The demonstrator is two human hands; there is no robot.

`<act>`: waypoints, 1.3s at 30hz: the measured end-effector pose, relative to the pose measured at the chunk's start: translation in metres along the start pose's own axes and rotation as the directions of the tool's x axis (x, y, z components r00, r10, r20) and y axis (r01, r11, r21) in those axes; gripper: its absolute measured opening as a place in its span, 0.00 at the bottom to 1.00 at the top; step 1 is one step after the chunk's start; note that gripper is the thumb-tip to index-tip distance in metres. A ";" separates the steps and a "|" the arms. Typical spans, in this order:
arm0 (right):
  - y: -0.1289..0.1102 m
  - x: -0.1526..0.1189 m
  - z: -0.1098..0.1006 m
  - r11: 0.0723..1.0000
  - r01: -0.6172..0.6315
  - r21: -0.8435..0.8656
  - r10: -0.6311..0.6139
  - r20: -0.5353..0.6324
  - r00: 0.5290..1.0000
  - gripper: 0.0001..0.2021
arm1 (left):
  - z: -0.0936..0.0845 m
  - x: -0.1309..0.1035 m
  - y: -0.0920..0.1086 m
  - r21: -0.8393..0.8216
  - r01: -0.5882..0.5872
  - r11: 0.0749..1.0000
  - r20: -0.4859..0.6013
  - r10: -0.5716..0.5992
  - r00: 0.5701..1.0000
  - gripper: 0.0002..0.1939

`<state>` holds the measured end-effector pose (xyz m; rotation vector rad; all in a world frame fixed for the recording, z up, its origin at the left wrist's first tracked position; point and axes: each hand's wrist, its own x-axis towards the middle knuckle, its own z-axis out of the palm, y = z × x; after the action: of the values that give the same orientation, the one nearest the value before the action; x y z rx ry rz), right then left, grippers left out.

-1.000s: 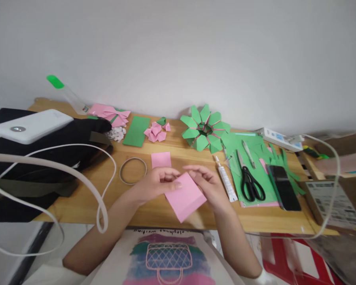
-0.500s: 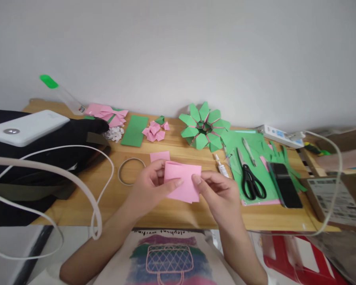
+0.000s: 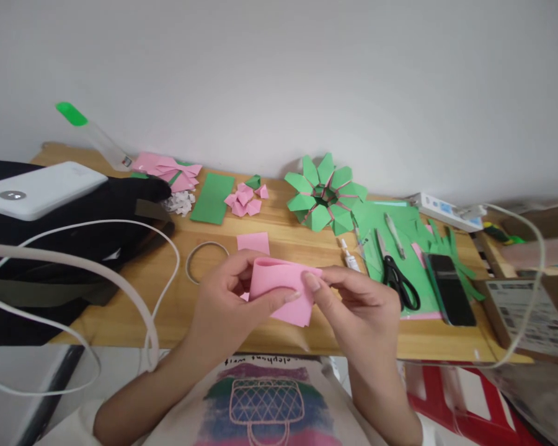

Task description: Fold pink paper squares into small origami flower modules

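Note:
A folded sheet of pink paper (image 3: pixel 281 279) is held between both hands above the table's near part. Its left side curves over in a rounded fold. My left hand (image 3: pixel 235 303) grips that side, thumb lying across the front and fingers behind. At the upper right corner, my right hand (image 3: pixel 356 303) pinches the paper between thumb and fingers. Just behind, another pink paper piece (image 3: pixel 253 243) lies on the wood. A ring-shaped tape roll (image 3: pixel 189 263) rests left of it. A small white glue tube (image 3: pixel 350 255) lies beyond my right hand.
A green folded-paper ring (image 3: pixel 325 197) stands near the wall, with pink paper pieces (image 3: pixel 245 199) and a green sheet (image 3: pixel 212 198) leftward. Black scissors (image 3: pixel 400 282), a craft knife (image 3: pixel 395 235) and a phone (image 3: pixel 449 288) lie right. White cables (image 3: pixel 179 254) loop over the left side.
The pink paper has tilted, and its left edge now bulges into a visible rounded fold. Both hands have come slightly nearer, the right one shifting right, partly covering the scissors.

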<state>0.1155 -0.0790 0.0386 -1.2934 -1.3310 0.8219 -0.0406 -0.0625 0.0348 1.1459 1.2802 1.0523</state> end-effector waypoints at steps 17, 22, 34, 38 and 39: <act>-0.006 -0.003 -0.003 0.997 0.040 -0.063 -0.040 0.000 0.999 0.07 | 0.001 -0.008 0.022 0.030 0.119 0.992 -0.038 -0.118 0.992 0.13; -0.006 -0.001 -0.004 0.996 0.054 -0.070 -0.054 0.010 0.999 0.07 | 0.000 -0.008 0.021 0.029 0.117 0.993 -0.029 -0.116 0.993 0.13; 0.000 0.004 -0.007 0.999 -0.029 0.014 0.027 0.104 0.994 0.07 | -0.008 0.005 0.006 -0.157 -0.081 0.984 0.024 0.086 0.996 0.02; 0.003 0.005 -0.006 0.998 -0.054 0.020 0.051 0.114 0.992 0.08 | -0.008 0.007 0.003 -0.083 -0.088 0.993 -0.022 0.086 0.996 0.01; 0.005 0.006 -0.006 0.998 -0.065 0.025 0.061 0.125 0.990 0.09 | -0.008 0.007 0.003 -0.066 -0.083 0.994 -0.021 0.082 0.996 0.01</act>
<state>0.1234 -0.0736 0.0365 -1.2842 -1.3765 0.9761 -0.0484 -0.0544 0.0367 1.1485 1.2115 1.1610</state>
